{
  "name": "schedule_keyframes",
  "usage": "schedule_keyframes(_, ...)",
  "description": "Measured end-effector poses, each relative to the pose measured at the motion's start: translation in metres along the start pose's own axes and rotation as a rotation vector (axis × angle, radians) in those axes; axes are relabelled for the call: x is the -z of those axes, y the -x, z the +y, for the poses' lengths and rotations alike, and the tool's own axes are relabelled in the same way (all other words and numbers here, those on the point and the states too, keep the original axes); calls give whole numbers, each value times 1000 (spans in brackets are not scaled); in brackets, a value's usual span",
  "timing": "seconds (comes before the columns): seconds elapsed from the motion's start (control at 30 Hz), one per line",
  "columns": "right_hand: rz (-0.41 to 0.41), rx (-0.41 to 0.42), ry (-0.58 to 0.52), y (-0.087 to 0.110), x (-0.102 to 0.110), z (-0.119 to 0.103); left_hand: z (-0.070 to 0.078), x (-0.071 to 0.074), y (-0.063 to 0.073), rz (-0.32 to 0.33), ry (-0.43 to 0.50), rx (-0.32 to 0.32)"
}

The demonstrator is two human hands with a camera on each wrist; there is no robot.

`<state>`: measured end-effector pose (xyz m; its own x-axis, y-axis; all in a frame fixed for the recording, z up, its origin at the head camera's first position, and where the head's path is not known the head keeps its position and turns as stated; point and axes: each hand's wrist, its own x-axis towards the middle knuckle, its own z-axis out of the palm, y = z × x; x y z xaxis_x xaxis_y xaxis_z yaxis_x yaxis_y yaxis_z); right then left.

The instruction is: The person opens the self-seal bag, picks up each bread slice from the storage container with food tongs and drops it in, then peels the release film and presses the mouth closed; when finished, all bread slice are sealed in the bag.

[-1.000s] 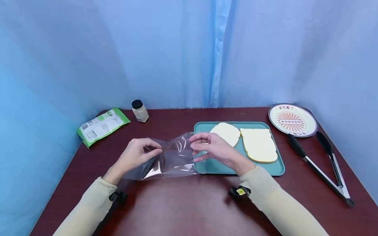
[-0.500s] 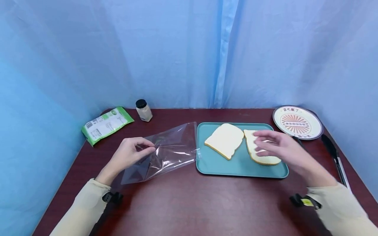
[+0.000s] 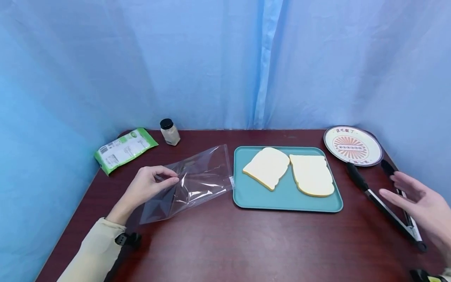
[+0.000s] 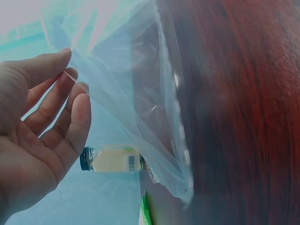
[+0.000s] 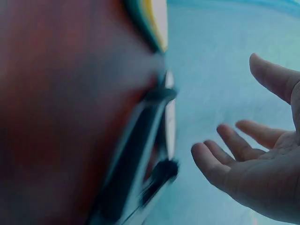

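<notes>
Pinching a clear, glossy, creased plastic bag (image 3: 208, 178) between thumb and fingertips, the left hand (image 3: 146, 186) holds it over the left part of the dark red table (image 3: 246, 243). At far right, the right hand (image 3: 424, 207), fingers spread and holding nothing, hovers by the black-and-silver tongs (image 3: 385, 210), their arms lying in a V near the table's right edge. The bag's right end reaches the teal tray's (image 3: 260, 200) left rim; a strip of tabletop separates tray and tongs.

The bag (image 3: 206, 178) looks glossy plastic; the tongs (image 3: 386, 210), partly metal.
</notes>
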<state>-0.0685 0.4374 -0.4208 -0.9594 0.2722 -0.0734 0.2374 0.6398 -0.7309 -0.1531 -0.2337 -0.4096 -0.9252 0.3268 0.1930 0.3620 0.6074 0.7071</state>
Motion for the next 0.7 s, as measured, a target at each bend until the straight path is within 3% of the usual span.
schedule_keyframes(0.23, 116, -126, -95, 11, 1, 44, -1, 2, -1, -3, 16, -10)
schedule_keyframes(0.37, 161, -142, -55, 15, -1, 56, -1, 3, 2, -23, 27, -10)
schedule_keyframes(0.57, 5, -142, 45, 8, 4, 66, -1, 5, 2, -12, 22, -8)
schedule_keyframes(0.7, -57, -160, 112, 1, 6, 68, -2, 2, 2, -15, 24, -11)
